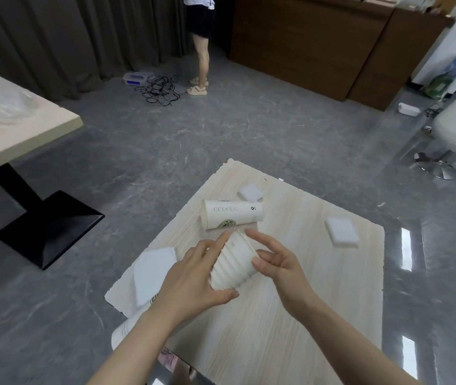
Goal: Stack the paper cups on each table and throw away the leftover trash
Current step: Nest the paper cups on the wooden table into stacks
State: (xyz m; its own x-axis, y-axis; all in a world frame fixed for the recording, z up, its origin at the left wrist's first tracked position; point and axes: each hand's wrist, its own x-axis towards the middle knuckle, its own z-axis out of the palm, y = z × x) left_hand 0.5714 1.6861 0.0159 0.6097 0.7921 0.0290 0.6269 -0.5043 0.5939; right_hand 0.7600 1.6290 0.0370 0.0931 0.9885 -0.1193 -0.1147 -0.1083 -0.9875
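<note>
Left hand (193, 276) and right hand (275, 262) are holding the ribbed cup stack (232, 265) between curled fingers, near the tabletop (290, 301) centre. The printed cup (232, 213) is lying toward the far corner; recommend steadying the stack before nesting it.

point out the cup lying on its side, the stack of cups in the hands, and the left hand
lying cup (232, 214), head view, printed side wall
cup stack (233, 266), head view, ribbed side
left hand (193, 276), head view, back of hand
</note>
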